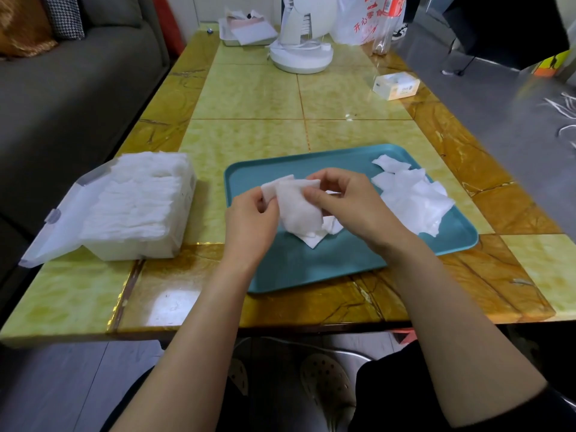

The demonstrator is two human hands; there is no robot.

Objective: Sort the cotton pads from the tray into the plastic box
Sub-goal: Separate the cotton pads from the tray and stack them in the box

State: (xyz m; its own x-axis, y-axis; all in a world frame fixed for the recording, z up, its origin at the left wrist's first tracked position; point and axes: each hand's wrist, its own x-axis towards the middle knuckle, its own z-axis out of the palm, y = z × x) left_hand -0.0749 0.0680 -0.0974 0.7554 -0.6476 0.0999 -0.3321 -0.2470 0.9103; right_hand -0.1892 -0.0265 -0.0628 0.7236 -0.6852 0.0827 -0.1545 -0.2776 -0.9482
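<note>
Above the teal tray, the left hand and the right hand both pinch a small stack of cotton pads with curled fingers. More loose pads lie in the tray's right part. The plastic box, open and full, stands left of the tray.

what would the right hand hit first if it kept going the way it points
Probably the left hand, pinching the same cotton pads right beside it above the tray; depth is hard to judge.
</note>
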